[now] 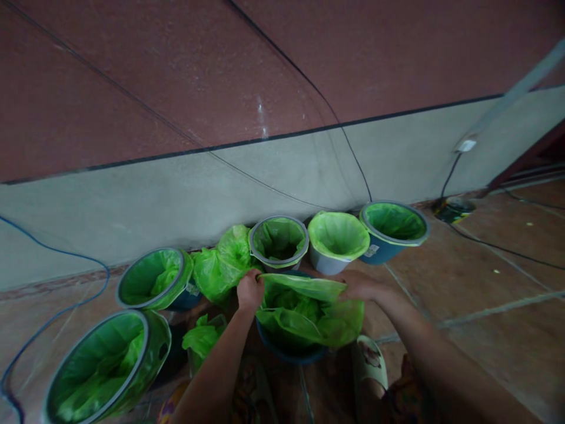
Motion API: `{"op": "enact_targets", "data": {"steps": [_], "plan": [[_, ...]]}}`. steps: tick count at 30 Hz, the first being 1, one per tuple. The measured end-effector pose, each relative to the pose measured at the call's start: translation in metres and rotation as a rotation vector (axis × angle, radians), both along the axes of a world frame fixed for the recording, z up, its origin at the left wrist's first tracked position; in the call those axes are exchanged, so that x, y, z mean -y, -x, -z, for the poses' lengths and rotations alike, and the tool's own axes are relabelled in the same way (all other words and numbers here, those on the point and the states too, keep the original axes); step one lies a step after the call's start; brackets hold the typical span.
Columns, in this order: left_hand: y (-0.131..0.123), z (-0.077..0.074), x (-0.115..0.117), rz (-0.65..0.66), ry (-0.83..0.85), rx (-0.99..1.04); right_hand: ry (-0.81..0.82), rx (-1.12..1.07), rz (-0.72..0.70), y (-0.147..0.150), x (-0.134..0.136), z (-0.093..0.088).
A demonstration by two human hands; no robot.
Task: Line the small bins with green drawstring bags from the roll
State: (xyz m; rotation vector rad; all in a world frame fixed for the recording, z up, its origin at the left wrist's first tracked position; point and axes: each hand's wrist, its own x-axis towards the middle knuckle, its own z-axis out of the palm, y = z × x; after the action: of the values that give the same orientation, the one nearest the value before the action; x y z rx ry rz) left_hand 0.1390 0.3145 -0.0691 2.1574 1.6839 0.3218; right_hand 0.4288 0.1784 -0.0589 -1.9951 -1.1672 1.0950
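Note:
A thin green plastic bag is spread over a dark blue bucket between my feet, its mouth pulled wide. My left hand is closed on the bag's left edge, above the bucket's rim. On the other side, my right hand grips the right edge, its fingers partly hidden by the plastic. Part of the bag hangs past the bucket's right rim. Just behind stand a grey-rimmed bin and a white bin, both lined with green bags.
More lined bins stand left, front left and right. Crumpled green bags lie beside the left bin. A blue cable crosses the floor; a black cable runs by a small can. A wall rises behind.

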Motion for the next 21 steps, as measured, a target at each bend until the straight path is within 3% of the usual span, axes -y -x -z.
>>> {"op": "enact_targets", "data": {"steps": [3, 8, 13, 17, 21], "plan": [[-0.008, 0.003, 0.007, 0.107, -0.004, 0.030, -0.046, 0.208, -0.086, 0.021, -0.011, 0.005], [-0.019, 0.000, 0.021, 0.250, -0.017, 0.117, -0.130, 0.369, -0.307, 0.059, -0.027, 0.007], [-0.027, -0.009, 0.030, 0.380, -0.054, 0.197, -0.077, 0.579, -0.488, 0.078, -0.032, 0.008], [-0.027, -0.015, 0.028, 0.393, -0.147, 0.070, 0.059, 0.651, -0.415, 0.080, -0.033, 0.000], [-0.016, -0.014, 0.023, 0.309, -0.135, -0.276, -0.059, 0.532, -0.270, 0.069, -0.034, -0.019]]}}
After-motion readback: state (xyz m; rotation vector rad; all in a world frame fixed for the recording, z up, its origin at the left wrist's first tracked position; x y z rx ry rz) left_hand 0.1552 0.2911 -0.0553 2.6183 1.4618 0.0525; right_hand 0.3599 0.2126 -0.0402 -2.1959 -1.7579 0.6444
